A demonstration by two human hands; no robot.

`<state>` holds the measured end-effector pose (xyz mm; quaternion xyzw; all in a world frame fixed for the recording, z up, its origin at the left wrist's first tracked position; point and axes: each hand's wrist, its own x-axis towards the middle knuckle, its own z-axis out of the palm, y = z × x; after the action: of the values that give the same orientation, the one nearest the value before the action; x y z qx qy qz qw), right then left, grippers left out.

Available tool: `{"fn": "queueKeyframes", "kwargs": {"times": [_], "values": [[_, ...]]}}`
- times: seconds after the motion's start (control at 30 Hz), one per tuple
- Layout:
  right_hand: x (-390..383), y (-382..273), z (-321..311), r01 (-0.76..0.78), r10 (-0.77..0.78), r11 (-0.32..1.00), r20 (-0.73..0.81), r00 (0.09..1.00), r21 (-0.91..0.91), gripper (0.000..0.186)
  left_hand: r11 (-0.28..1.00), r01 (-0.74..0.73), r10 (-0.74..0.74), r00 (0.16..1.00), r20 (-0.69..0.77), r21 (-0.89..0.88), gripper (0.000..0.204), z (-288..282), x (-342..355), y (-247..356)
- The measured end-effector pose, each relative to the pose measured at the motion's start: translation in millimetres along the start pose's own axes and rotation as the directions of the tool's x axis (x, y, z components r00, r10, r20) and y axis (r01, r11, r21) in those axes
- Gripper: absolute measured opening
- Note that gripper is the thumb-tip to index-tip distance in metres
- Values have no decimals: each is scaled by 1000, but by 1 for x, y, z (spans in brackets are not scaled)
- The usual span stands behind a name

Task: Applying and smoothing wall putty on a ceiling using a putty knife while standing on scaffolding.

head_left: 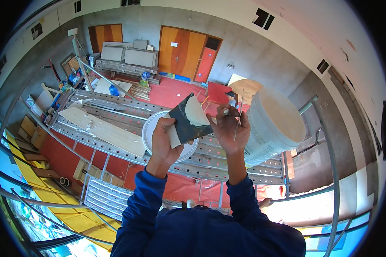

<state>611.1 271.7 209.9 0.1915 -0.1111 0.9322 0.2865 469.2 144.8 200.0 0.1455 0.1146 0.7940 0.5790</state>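
Observation:
My left hand (pixel 163 141) grips a dark flat square tool (pixel 180 124) with a pale handle and a patch of white paste (pixel 196 112) on its upper part. My right hand (pixel 231 135), raised just to its right, pinches a thin metal blade (pixel 242 96) held nearly upright. A large white bucket (pixel 276 120) stands beside my right hand. A round white lid (pixel 184 152) lies on the perforated metal planks (pixel 261 171) behind and below my left hand, partly hidden by the tool and hand.
A long pale board (pixel 103 132) lies on the planks at left. Railings (pixel 335 180) surround this raised platform. Beyond are a red floor covering (pixel 176 90), stacked grey panels (pixel 128 55), wooden doors (pixel 176 51), a blue water bottle (pixel 113 90) and a person (pixel 230 99) past the planks.

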Motion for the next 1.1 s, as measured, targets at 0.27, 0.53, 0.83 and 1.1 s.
{"fn": "queueKeyframes", "kwargs": {"times": [0.27, 0.53, 0.83, 1.1], "values": [[-12, 16, 7, 75, -102, 965, -96, 990, -251, 46, 1000, -14, 15, 999, -48, 17, 31, -10, 0, 5], [-18, 23, 5, 77, -105, 929, -58, 993, -361, 54, 1000, -5, 7, 998, -68, 26, 30, -13, -1, 7], [-33, 3, -6, 20, -189, 792, -214, 958, -610, 53, 997, 30, -22, 994, -111, 71, 31, -24, 1, 5], [-45, -9, 2, 76, -213, 817, -177, 961, -571, 47, 999, 28, -21, 985, -172, 39, 30, -31, 2, 14]]}}
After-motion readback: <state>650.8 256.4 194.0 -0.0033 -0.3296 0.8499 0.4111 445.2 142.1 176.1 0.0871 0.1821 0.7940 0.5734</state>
